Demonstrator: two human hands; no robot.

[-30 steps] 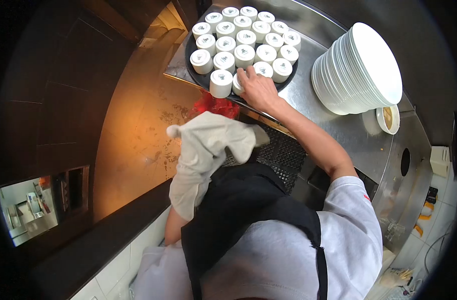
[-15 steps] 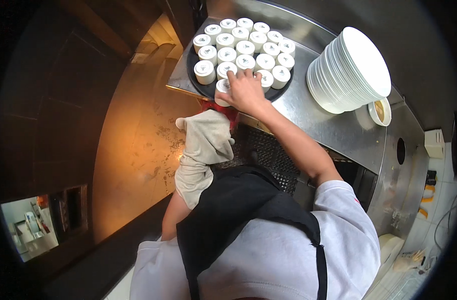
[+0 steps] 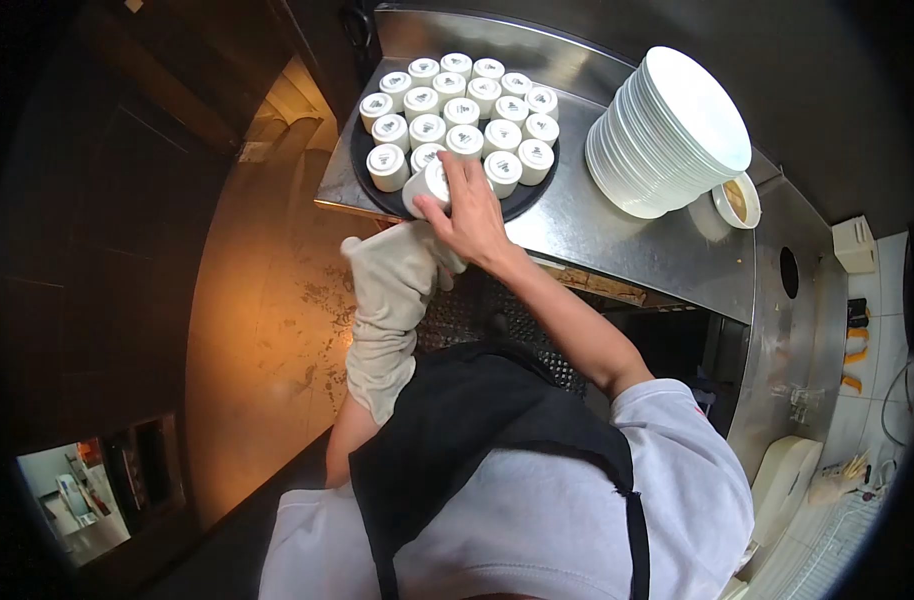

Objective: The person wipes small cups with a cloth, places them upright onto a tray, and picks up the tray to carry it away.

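My right hand (image 3: 475, 215) is closed round a white cup (image 3: 425, 188) at the near edge of a round black tray (image 3: 369, 184). The cup is tilted, its marked base facing up and away from me; whether it still touches the tray I cannot tell. Several other white cups (image 3: 463, 112) stand upside down in close rows on the tray, dark marks on their bases. A pale grey cloth (image 3: 389, 290) covers my left hand and most of the forearm, just below the tray's near edge. The fingers of that hand are hidden inside it.
A tall, leaning stack of white plates (image 3: 642, 145) stands on the steel counter (image 3: 577, 225), right of the tray. Behind the stack is a small white bowl (image 3: 742, 205) with something brownish inside. A round dark hole (image 3: 789, 272) opens in the counter farther right.
My right hand has shifted from over the cups to grip the front one, which now leans. The cloth-covered left hand sits closer to the tray's edge. The whole view has moved slightly.
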